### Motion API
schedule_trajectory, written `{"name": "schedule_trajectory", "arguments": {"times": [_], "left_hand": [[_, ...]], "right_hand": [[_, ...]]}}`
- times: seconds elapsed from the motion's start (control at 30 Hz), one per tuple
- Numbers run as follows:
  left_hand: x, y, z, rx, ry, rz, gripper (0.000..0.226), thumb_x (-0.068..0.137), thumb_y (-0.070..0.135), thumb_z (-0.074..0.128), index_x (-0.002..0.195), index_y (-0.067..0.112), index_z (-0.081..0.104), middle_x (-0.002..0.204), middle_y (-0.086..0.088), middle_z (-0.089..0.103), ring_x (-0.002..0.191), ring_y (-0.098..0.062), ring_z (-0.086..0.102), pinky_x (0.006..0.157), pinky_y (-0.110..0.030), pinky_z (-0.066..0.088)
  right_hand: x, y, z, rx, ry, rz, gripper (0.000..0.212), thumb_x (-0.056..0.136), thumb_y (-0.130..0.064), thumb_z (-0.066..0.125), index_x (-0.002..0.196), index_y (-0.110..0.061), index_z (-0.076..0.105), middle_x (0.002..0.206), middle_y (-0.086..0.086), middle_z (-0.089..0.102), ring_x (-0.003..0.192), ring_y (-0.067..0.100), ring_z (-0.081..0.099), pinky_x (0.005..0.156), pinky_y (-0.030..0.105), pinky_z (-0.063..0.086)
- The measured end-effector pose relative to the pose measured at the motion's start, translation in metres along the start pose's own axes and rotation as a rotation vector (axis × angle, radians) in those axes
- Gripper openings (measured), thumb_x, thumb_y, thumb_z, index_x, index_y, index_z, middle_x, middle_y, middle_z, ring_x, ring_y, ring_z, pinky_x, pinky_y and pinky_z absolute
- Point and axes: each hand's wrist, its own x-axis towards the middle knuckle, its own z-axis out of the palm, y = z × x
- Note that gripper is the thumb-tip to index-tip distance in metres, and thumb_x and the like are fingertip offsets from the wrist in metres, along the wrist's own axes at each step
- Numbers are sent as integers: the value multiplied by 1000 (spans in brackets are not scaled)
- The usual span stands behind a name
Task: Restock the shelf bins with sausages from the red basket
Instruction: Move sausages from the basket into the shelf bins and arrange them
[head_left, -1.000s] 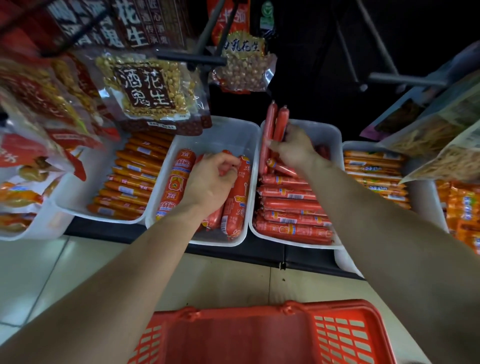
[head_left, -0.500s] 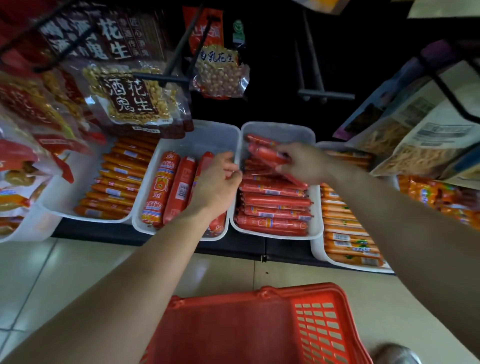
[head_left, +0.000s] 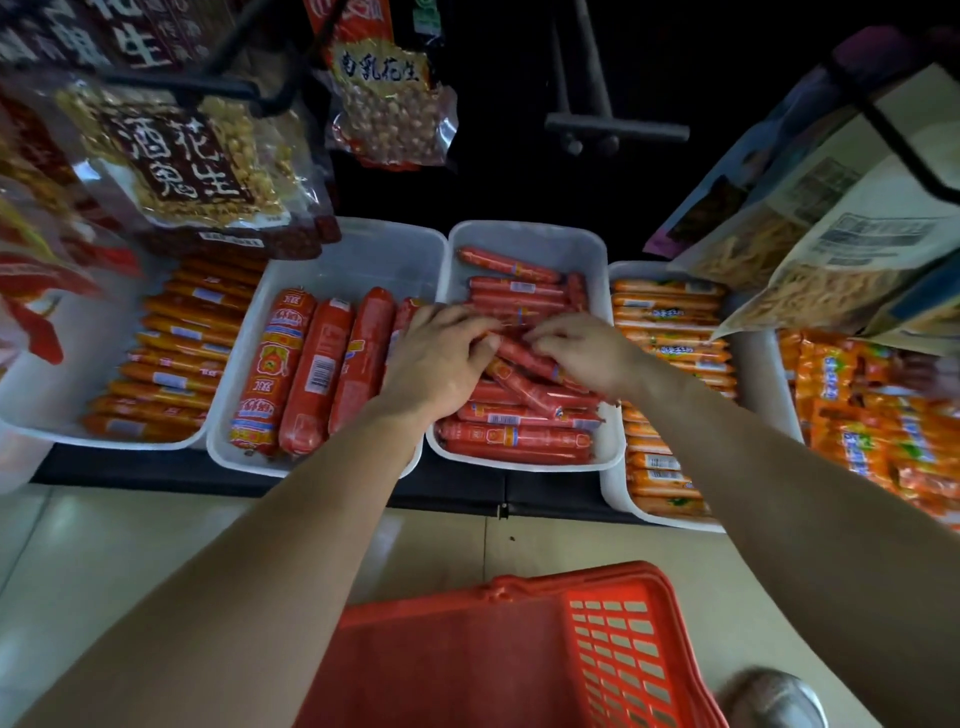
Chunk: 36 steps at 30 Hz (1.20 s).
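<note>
Left hand (head_left: 441, 358) moved onto sausages (head_left: 519, 441), apparently touching.

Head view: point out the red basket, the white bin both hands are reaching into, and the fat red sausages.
red basket (head_left: 441, 670), head view, bare inner wall.
white bin (head_left: 530, 241), head view, bare back wall.
fat red sausages (head_left: 317, 374), head view, middle of the second from the left.

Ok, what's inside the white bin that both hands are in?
Many thin red sausages, stacked mostly crosswise, a few lying diagonally on top. The left hand and right hand cover the pile's middle, so what lies under them is hidden.
</note>
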Motion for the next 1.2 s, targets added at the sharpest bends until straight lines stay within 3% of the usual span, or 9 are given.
{"name": "schedule_trajectory", "arguments": {"times": [0.17, 0.33, 0.43, 0.57, 0.7, 0.87, 0.97, 1.03, 1.2], "left_hand": [[-1, -5, -2, 34, -8, 51, 37, 100, 51, 39, 124, 36, 63, 127, 13, 62, 127, -17, 40, 106, -40, 36], [-9, -5, -10, 56, -29, 50, 37, 101, 50, 39, 123, 33, 63, 122, 9, 61, 123, -18, 43, 103, -41, 38], [-14, -9, -12, 30, -16, 71, 33, 100, 48, 45, 121, 31, 65, 119, 7, 61, 117, -19, 46, 97, -38, 41], [-21, -10, -19, -43, -100, 71, 38, 100, 45, 48, 134, 29, 59, 131, 6, 55, 126, -18, 47, 104, -36, 38], [-23, -7, -29, -34, -246, 53, 47, 103, 41, 45, 149, 36, 39, 152, 8, 42, 139, -17, 29, 113, -36, 24], [-22, -8, -42, -63, -472, -11, 74, 91, 49, 63, 153, 43, 23, 160, 11, 25, 146, -13, 14, 117, -38, 16], [-20, -6, -37, -21, -384, 1, 77, 82, 58, 69, 148, 42, 34, 152, 11, 35, 140, -14, 23, 113, -37, 24], [-20, 0, -25, 63, -245, 6, 75, 75, 71, 64, 140, 40, 43, 140, 10, 46, 131, -16, 31, 106, -36, 33], [-28, 17, 3, 111, 40, -128, 78, 78, 79, 50, 135, 25, 49, 130, -1, 52, 123, -24, 49, 99, -41, 45]], "right_hand": [[8, 16, -4, -517, 206, 68, 42, 87, -19, 54, 128, -16, 63, 132, 15, 56, 124, 36, 49, 109, 40, 36], [13, 5, -12, -631, 203, 161, 48, 83, -10, 65, 130, -8, 54, 116, 20, 62, 107, 39, 62, 81, 38, 49], [12, 6, -17, -586, 161, 192, 37, 81, -11, 69, 117, -10, 60, 110, 18, 64, 101, 36, 64, 71, 33, 45], [4, 19, -21, -425, 141, 144, 47, 79, -25, 75, 123, -19, 60, 110, 6, 68, 105, 28, 63, 77, 31, 46], [-12, 23, -25, -281, 113, 68, 60, 84, -25, 74, 140, -18, 53, 133, 2, 64, 119, 23, 59, 97, 32, 47], [-11, 23, -25, -321, 73, 68, 44, 84, -21, 72, 127, -19, 63, 122, 4, 69, 110, 24, 64, 90, 33, 52], [-11, 24, -27, 49, 114, 98, 41, 87, -13, 74, 126, -18, 64, 113, -2, 66, 101, 14, 64, 77, 18, 50], [-12, 20, -22, 154, 124, 49, 35, 91, -11, 70, 123, -21, 65, 111, -4, 65, 98, 11, 63, 78, 20, 52], [6, 10, -8, -103, 126, -19, 33, 94, -12, 59, 122, -28, 66, 129, -4, 64, 117, 16, 60, 97, 33, 51]]}}
